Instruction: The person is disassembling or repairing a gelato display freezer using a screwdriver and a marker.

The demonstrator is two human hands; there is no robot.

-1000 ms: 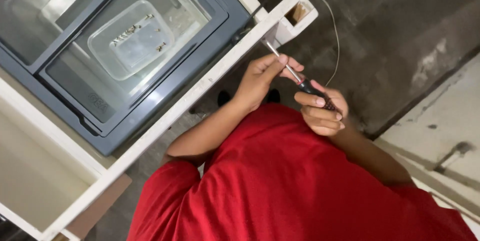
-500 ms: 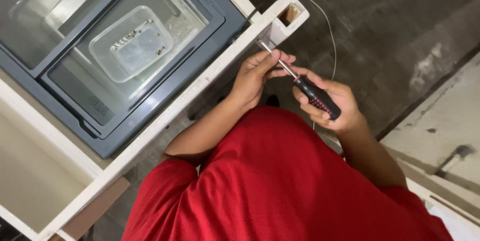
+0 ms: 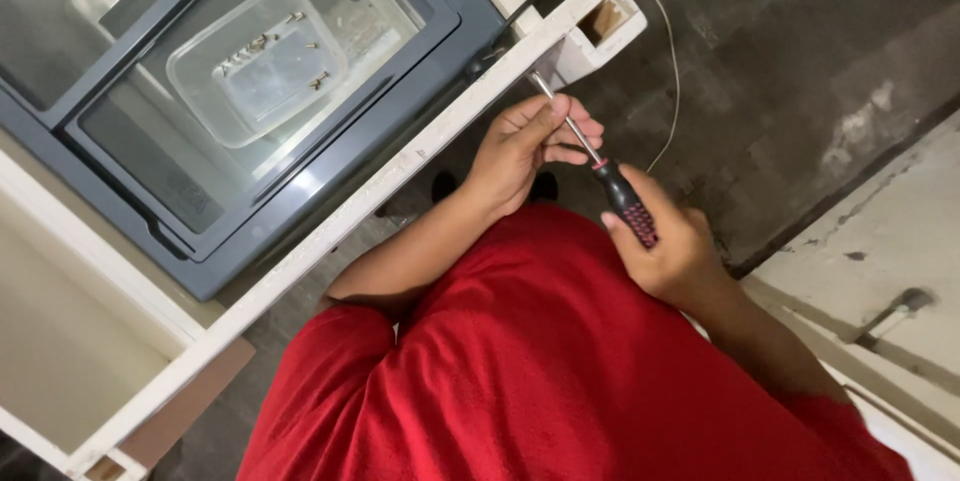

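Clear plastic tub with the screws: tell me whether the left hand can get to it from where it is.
Probably yes. The left hand steadies the screwdriver shaft beside the white frame; the tub lies open-topped beyond it, nothing between.

Screwdriver [image 3: 612,181]: black handle with red dots, silver shaft. Frame [image 3: 400,176]: white. Shirt [image 3: 540,371]: red. Container [image 3: 255,66]: clear.

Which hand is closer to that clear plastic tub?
Left. The left hand pinches the screwdriver shaft, just right of the tub. The right hand grips the handle, farther off.
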